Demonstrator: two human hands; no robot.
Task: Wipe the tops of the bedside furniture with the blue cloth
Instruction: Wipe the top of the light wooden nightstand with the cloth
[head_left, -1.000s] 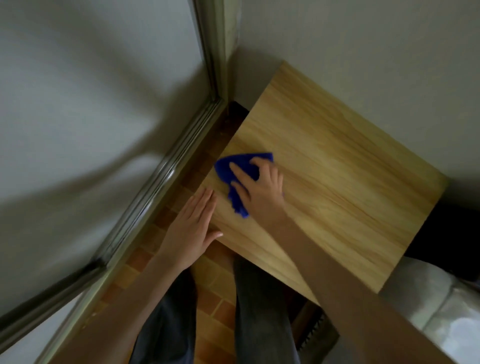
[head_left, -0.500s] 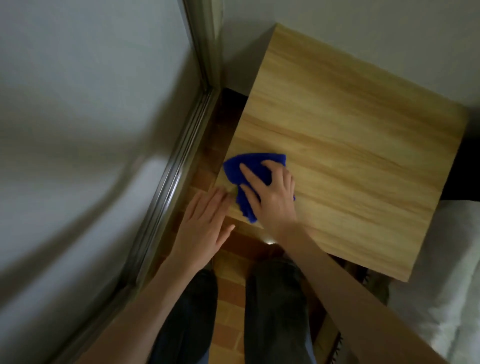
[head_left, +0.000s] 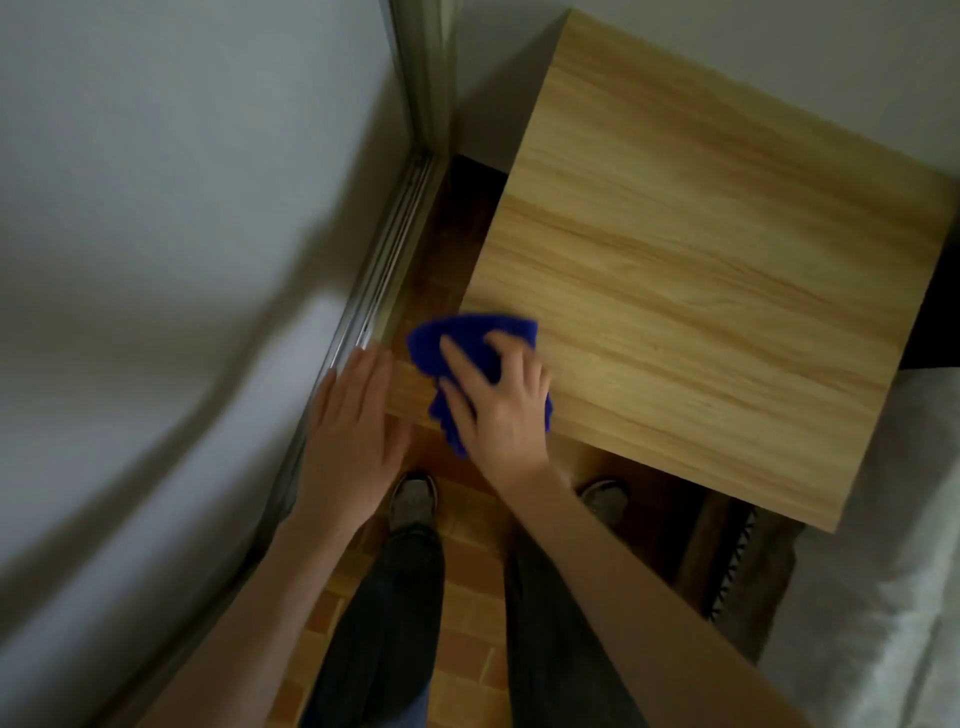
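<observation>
A light wooden bedside table fills the upper right of the view, its top bare. A crumpled blue cloth lies at the table's near left corner and hangs partly over the edge. My right hand presses down on the cloth with fingers spread, covering its near part. My left hand is flat and open beside it, just left of the table corner, holding nothing.
A metal sliding-door track and pale wall or door panel run along the left. White bedding lies at the lower right. My legs and shoes stand on a brick-pattern floor in the narrow gap.
My right hand has dragged the cloth toward the table's near left corner, so it now overhangs the edge. My left hand stays beside it. The view has tilted downward, showing my shoes.
</observation>
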